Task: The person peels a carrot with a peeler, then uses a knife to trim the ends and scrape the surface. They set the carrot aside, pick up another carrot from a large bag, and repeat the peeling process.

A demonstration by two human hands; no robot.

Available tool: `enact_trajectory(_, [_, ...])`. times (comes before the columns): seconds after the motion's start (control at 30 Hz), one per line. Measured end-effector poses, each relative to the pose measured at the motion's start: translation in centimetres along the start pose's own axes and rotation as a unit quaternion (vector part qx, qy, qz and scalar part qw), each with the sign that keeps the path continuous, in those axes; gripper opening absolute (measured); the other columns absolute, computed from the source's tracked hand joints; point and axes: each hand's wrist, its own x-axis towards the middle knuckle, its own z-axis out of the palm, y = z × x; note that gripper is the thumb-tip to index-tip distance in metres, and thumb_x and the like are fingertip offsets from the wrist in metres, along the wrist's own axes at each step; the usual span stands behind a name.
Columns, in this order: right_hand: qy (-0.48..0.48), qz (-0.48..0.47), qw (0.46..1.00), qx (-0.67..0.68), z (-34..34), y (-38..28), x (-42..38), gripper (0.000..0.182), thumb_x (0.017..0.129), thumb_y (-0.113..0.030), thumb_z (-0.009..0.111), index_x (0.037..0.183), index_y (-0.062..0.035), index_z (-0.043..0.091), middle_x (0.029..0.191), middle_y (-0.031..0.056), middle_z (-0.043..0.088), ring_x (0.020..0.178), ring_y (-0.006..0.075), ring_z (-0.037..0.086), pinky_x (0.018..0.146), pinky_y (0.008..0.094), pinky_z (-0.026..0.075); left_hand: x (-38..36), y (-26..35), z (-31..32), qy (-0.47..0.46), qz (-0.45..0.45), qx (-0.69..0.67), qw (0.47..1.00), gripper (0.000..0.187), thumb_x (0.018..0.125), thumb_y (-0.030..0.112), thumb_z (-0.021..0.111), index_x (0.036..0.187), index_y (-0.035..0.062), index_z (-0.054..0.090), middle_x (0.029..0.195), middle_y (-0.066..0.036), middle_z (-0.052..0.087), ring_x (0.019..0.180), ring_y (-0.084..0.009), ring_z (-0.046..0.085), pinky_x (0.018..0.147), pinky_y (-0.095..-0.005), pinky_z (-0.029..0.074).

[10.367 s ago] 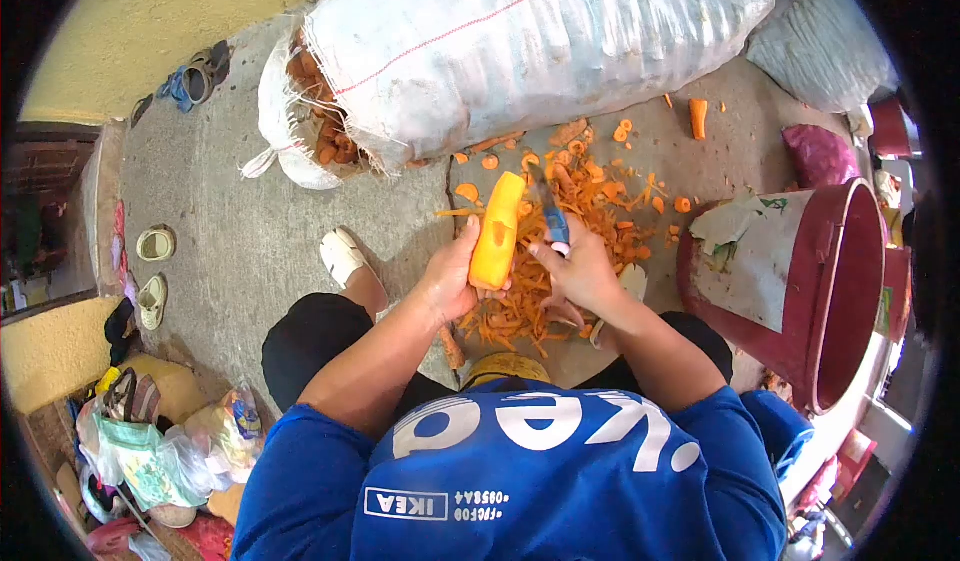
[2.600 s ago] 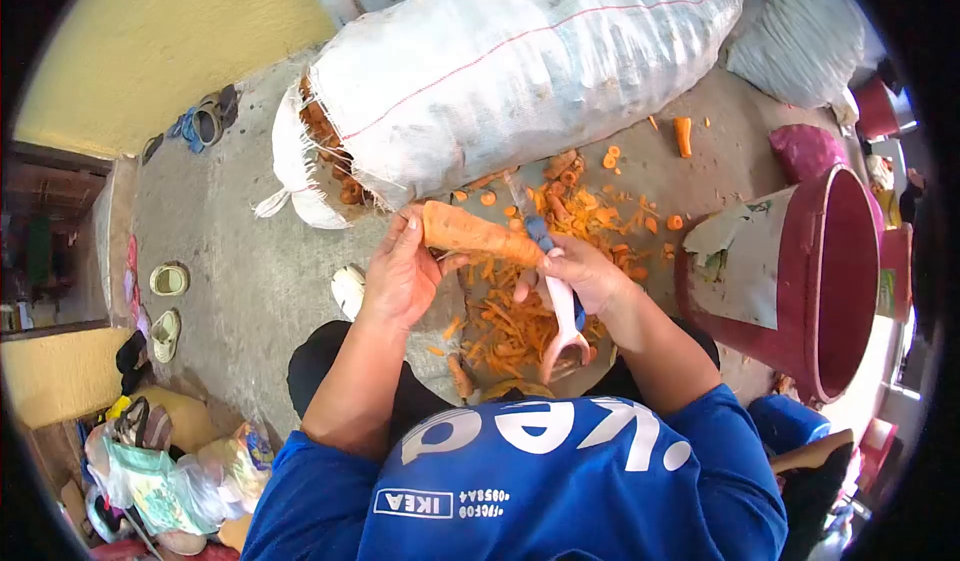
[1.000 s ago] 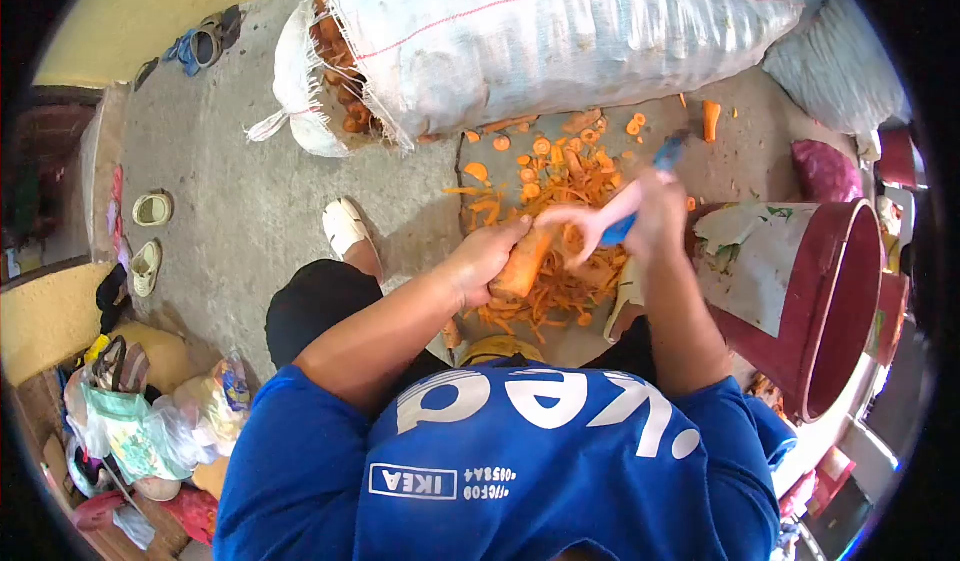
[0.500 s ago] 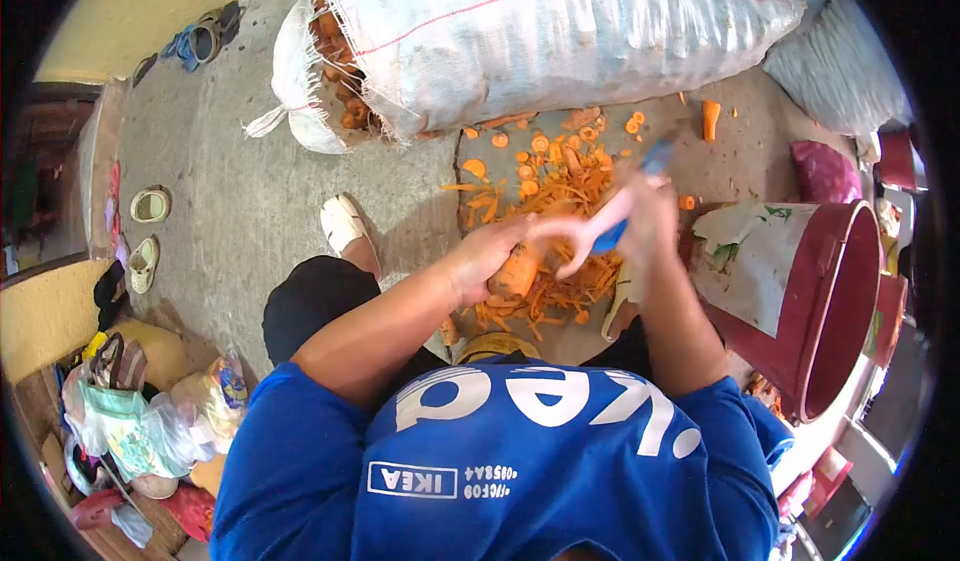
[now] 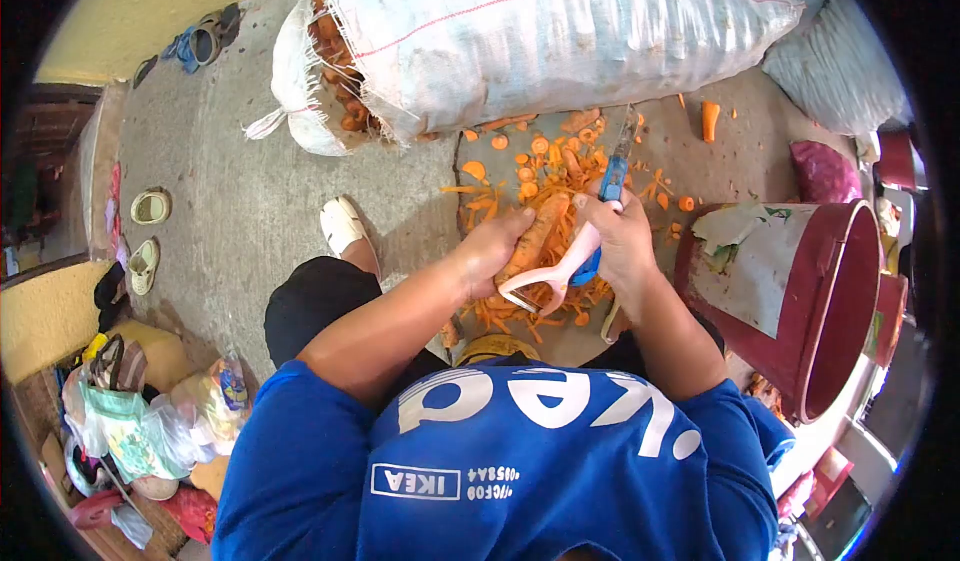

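My left hand (image 5: 492,249) is wrapped round a large carrot (image 5: 541,233) that tilts up and to the right. A white Y-shaped peeler (image 5: 577,257) is in my right hand (image 5: 622,239), its blade end beside the carrot's near end. A blue-handled knife (image 5: 613,175) is held in the same hand, its blade pointing away from me. Below both hands, orange carrot peelings (image 5: 485,204) and round slices (image 5: 540,146) are heaped on the floor. My fingers partly hide the carrot and both handles.
A big white woven sack (image 5: 570,51), torn at its left end, shows carrots (image 5: 345,86) inside. On the right a red drum (image 5: 815,301) lies on its side. A carrot piece (image 5: 709,121) rests near the sack. Plastic bags (image 5: 130,426) are at lower left.
My right hand has come down and left, bringing the peeler's head to the carrot's near end. The blurred knife is now sharp. The carrot shows more of its length in my left hand.
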Motion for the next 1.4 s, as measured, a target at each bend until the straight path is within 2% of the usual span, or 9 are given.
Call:
enact_trajectory(0.3, [0.266,-0.044,0.958,0.093,-7.5,-1.7,6.1,0.009,0.068,-0.008,0.053,0.067,-0.0046,0.045,0.061,0.0014,0.043,0.051,0.0118,0.044,0.045,0.0273,0.037,-1.5,0.2,0.8,0.055,-0.045,0.125,0.99,0.035,0.081,0.035,0.041,0.094,0.0029,0.049,0.071,-0.006,0.053,0.056,-0.0152,0.053,0.05,-0.0271,0.045])
enact_trajectory(0.4, [0.149,-0.064,0.985,0.061,-3.8,-0.4,3.7,0.011,0.067,-0.009,0.054,0.067,-0.0047,0.044,0.061,0.0021,0.043,0.051,0.0124,0.045,0.046,0.0283,0.037,-1.7,0.4,0.9,0.064,-0.043,0.1,0.992,0.036,0.081,0.035,0.042,0.094,0.0024,0.049,0.071,-0.007,0.053,0.057,-0.0157,0.053,0.05,-0.0272,0.045])
enact_trajectory(0.5, [0.229,-0.035,0.966,0.111,-6.3,0.2,6.3,0.012,0.067,-0.009,0.054,0.067,-0.0056,0.043,0.059,0.002,0.042,0.051,0.0127,0.045,0.046,0.0288,0.037,-1.5,0.4,0.2,0.036,-0.039,0.107,0.993,0.035,0.081,0.034,0.042,0.094,0.0017,0.048,0.072,-0.008,0.053,0.058,-0.0159,0.053,0.052,-0.027,0.045])
enact_trajectory(0.9, [0.245,-0.026,0.959,0.141,-6.8,-2.0,6.0,0.012,0.069,-0.01,0.055,0.063,-0.0043,0.046,0.058,0.0018,0.043,0.049,0.0141,0.046,0.043,0.0283,0.037,-1.8,0.6,0.1,0.011,-0.023,0.091,0.996,0.035,0.081,0.032,0.043,0.097,0.0016,0.047,0.078,-0.008,0.054,0.062,-0.0162,0.054,0.057,-0.0281,0.047])
enact_trajectory(1.1, [0.032,-0.018,0.996,0.079,0.0,0.2,0.7,0.01,0.067,-0.005,0.056,0.066,-0.0077,0.046,0.054,-0.002,0.042,0.046,0.0089,0.042,0.04,0.0238,0.032,-0.4,0.0,-0.6,0.039,-0.05,0.09,0.994,0.035,0.08,0.034,0.043,0.096,0.0033,0.048,0.077,-0.008,0.055,0.062,-0.0158,0.054,0.055,-0.0282,0.046])
enact_trajectory(1.17, [0.139,0.004,0.987,0.077,-2.9,0.5,3.9,0.011,0.067,-0.007,0.056,0.067,-0.0069,0.045,0.057,-0.001,0.042,0.046,0.0098,0.042,0.042,0.0253,0.034,-1.0,0.0,0.2,0.054,-0.044,0.157,0.985,0.035,0.081,0.034,0.041,0.095,0.0034,0.049,0.075,-0.007,0.055,0.061,-0.0157,0.054,0.054,-0.0278,0.046])
enact_trajectory(1.23, [0.207,-0.096,0.972,0.064,-7.7,1.1,7.2,0.013,0.068,-0.01,0.055,0.067,-0.0056,0.043,0.059,0.0013,0.042,0.048,0.0118,0.043,0.043,0.028,0.037,-0.8,-0.1,-0.1,0.061,-0.063,0.129,0.988,0.035,0.083,0.034,0.038,0.093,0.0031,0.05,0.072,-0.008,0.054,0.057,-0.0158,0.053,0.05,-0.0281,0.045])
enact_trajectory(1.3, [0.247,-0.039,0.961,0.12,-7.4,-0.6,6.8,0.012,0.069,-0.01,0.054,0.069,-0.0055,0.043,0.059,0.0007,0.042,0.05,0.0112,0.044,0.044,0.0274,0.037,-1.0,0.1,-0.2,0.078,-0.073,0.132,0.985,0.035,0.083,0.033,0.036,0.093,0.0028,0.05,0.071,-0.008,0.054,0.057,-0.0158,0.053,0.049,-0.0282,0.045])
enact_trajectory(1.4, [0.147,0.001,0.988,0.051,-1.5,-0.5,2.2,0.01,0.07,-0.007,0.053,0.066,-0.0061,0.044,0.052,-0.0007,0.04,0.044,0.0106,0.041,0.039,0.0258,0.034,-0.3,-0.2,-0.7,0.053,-0.042,0.062,0.996,0.035,0.083,0.034,0.037,0.093,0.0026,0.05,0.073,-0.008,0.054,0.057,-0.0161,0.053,0.049,-0.028,0.046])
